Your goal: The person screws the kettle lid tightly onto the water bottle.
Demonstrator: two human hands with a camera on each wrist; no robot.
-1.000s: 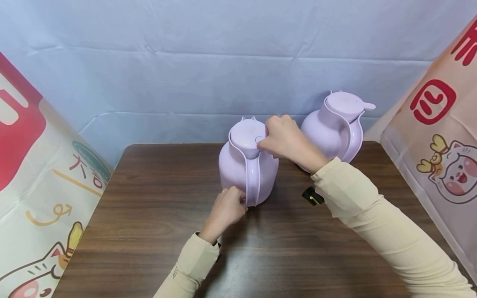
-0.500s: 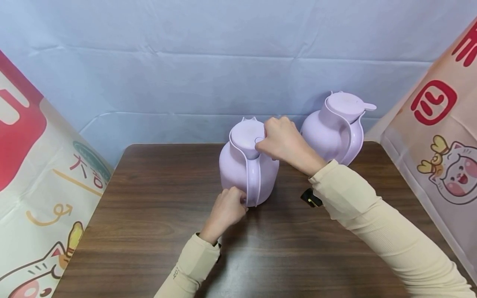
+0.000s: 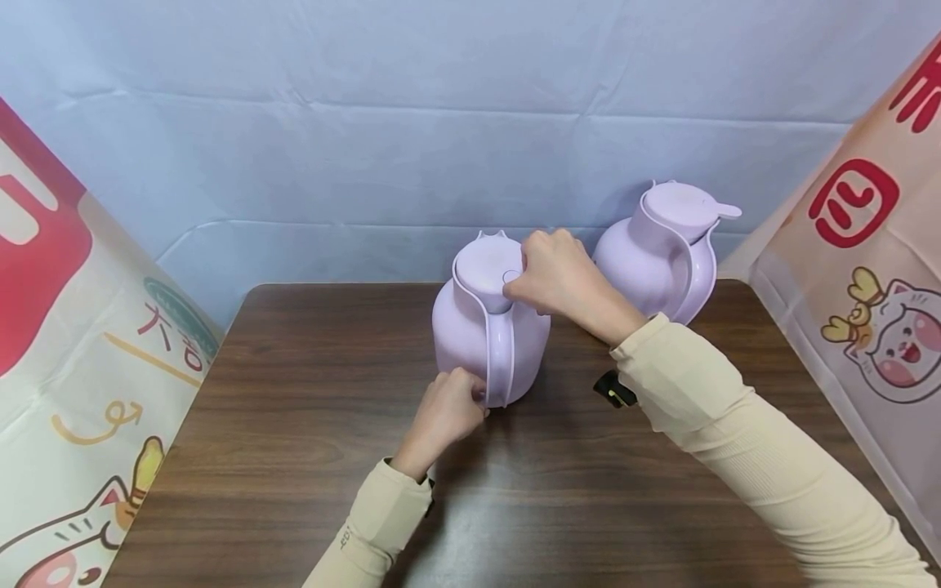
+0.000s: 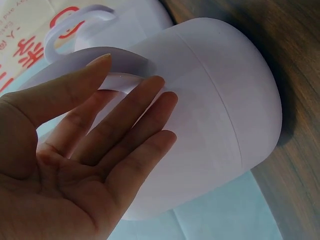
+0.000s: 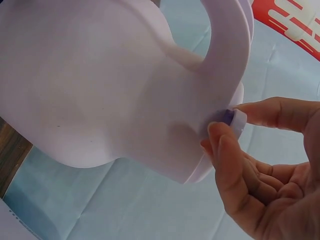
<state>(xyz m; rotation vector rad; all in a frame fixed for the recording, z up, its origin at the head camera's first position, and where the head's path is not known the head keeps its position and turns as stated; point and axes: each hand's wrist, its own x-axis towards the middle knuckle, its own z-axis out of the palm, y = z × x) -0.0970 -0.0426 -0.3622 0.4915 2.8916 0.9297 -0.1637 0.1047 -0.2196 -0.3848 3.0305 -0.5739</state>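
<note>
A pale lilac thermos jug stands upright on the table with its handle facing me. My left hand is low on that handle; in the left wrist view the thumb and index finger pinch it, while the other fingers stay fairly straight beside the body. Up at the round lid, my right hand pinches a small tab at its edge between thumb and index finger. The lid sits flat in the jug's neck, its right side hidden by the hand.
A second lilac jug stands behind on the right, its lid tab pointing right, partly covered by my right forearm. The dark wooden table meets a pale blue cloth backdrop. Printed banners flank both sides.
My right hand and wrist have shifted very slightly left in the head view. Both hands keep the same hold, and the jugs have stayed in place.
</note>
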